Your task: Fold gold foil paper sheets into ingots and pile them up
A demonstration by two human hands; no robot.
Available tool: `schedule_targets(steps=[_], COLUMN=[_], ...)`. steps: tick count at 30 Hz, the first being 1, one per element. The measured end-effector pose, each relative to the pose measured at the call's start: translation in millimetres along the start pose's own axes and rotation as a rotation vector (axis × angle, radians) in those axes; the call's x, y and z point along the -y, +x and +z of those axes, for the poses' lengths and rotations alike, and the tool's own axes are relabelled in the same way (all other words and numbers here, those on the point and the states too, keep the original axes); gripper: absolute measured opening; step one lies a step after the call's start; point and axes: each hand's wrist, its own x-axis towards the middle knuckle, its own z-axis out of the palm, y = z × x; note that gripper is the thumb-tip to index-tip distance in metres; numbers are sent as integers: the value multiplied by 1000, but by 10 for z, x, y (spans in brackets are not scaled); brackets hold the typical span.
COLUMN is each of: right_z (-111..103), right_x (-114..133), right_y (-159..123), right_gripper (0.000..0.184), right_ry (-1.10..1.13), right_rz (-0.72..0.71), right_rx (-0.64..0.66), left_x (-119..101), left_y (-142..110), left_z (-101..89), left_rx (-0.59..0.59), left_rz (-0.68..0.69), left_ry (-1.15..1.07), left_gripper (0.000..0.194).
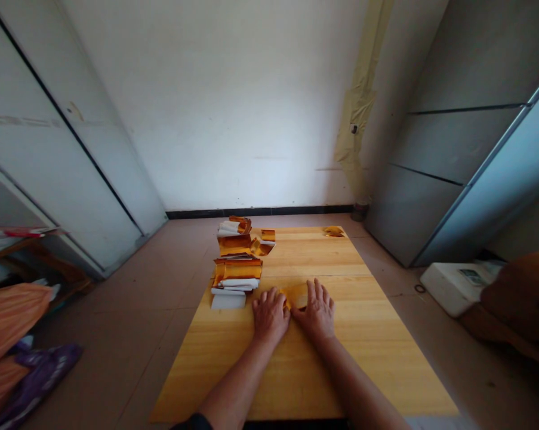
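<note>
From where I stand, a shiny gold sheet (pixel 298 291) lies on the wooden table (pixel 363 316), between and partly under the person's two hands. The left hand (pixel 270 312) has its fingers bent close together at the sheet's left edge; whether they pinch it I can't tell. The right hand (pixel 318 307) reaches forward, fingers slightly parted and thumb held away from them, resting over the right edge. I'd judge the work partway along: a near pile (pixel 237 272) and a far pile (pixel 233 245) of gold and white pieces sit at the table's left, while this sheet looks unfinished. What is left beyond it, I can't say. The visible part seems to run crosswise, one end toward each hand, but with both ends covered its long axis is uncertain, and no front shows.
</note>
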Motion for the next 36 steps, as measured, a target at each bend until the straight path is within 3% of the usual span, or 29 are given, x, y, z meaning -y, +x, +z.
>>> schedule_targets(steps=[5,17,29,34,36], right_z=[6,-62,0,-58,-74], right_x=[-37,-379,-728,-696,-600], right_y=[7,94,210,262,267], right_gripper=[75,76,74,48,35], right_ry=[17,102,210,427,571], right_rz=[6,45,9,-73,-146], right_rx=[3,41,-20,-224,-215], left_x=[-1,15,44,28,16], left_y=[-8,0,-3,6,12], left_z=[-13,17,34,8,-14], left_rx=[3,0,0,26,47], left_rz=[-1,-7,14,6,-1], left_ry=[2,-4,-2,2,0], left_gripper=[11,13,13,13,12])
